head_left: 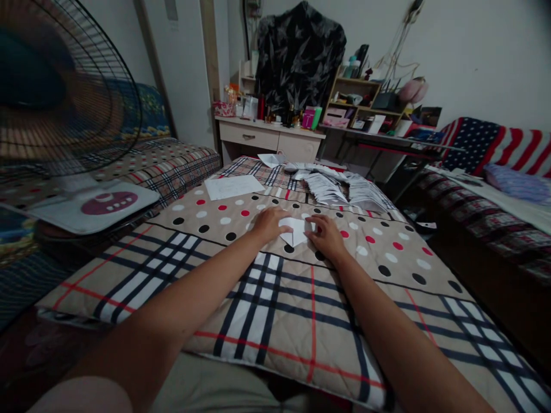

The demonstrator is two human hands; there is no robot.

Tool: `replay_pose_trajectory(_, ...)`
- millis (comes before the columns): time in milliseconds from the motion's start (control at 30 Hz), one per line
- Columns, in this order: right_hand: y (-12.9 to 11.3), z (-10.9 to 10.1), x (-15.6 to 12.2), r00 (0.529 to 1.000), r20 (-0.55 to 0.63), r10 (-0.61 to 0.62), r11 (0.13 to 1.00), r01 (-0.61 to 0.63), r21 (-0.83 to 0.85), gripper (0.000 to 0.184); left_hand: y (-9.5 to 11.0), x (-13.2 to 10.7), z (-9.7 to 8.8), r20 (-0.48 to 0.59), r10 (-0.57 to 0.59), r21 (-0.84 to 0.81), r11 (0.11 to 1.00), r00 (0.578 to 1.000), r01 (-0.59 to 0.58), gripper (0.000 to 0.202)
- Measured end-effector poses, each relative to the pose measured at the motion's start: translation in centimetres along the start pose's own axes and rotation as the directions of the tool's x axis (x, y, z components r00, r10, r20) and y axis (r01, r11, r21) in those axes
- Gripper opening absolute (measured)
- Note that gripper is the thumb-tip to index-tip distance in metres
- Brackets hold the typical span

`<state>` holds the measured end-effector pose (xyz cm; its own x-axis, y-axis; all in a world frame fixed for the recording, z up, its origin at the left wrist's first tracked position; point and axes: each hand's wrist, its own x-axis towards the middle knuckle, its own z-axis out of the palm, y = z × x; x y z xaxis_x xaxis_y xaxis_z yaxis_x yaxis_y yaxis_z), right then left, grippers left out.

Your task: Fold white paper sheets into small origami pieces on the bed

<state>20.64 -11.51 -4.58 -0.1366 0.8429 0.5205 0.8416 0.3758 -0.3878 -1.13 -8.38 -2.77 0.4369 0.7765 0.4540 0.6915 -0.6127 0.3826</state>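
Observation:
A small folded white paper [295, 230] lies on the quilted plaid and polka-dot cover [275, 310] in front of me. My left hand [270, 223] rests on its left side, fingers pressed down flat on the paper. My right hand [326, 234] presses its right edge, fingers curled onto the paper. Both forearms reach forward over the cover.
A flat white sheet [233, 186] lies farther back on the left. A heap of folded white papers [340, 184] sits behind the hands. A standing fan [64, 92] is close at left. A cluttered desk [271, 135] and shelves stand at the back, a bed [495, 195] at right.

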Motion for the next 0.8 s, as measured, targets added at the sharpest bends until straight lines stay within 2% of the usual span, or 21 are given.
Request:
replay_pose_trajectory(200, 0.2, 0.0, 0.0, 0.997, -0.059, -0.044, 0.995, 0.049, 0.085, 0.034, 0.0, 0.0, -0.1, -0.008, 0.03, 0.014, 0.999, 1.0, -0.03, 0.043)
replay_pose_trajectory(400, -0.4, -0.5, -0.1, 0.993, -0.111, -0.03, 0.99, 0.045, 0.137, 0.022, 0.1, 0.1, -0.1, -0.036, 0.063, 0.015, 0.998, 0.997, -0.062, 0.038)
replay_pose_trajectory(667, -0.9, -0.8, 0.0, 0.999, -0.048, -0.025, 0.995, 0.03, 0.094, 0.034, 0.5, 0.1, -0.3, -0.032, 0.087, 0.008, 0.996, 0.996, -0.086, 0.037)
replay_pose_trajectory(800, -0.9, -0.7, 0.0, 0.998, -0.047, -0.045, 0.995, 0.049, 0.084, 0.03, 0.3, 0.0, -0.2, -0.031, 0.108, -0.004, 0.994, 0.994, -0.108, 0.036)
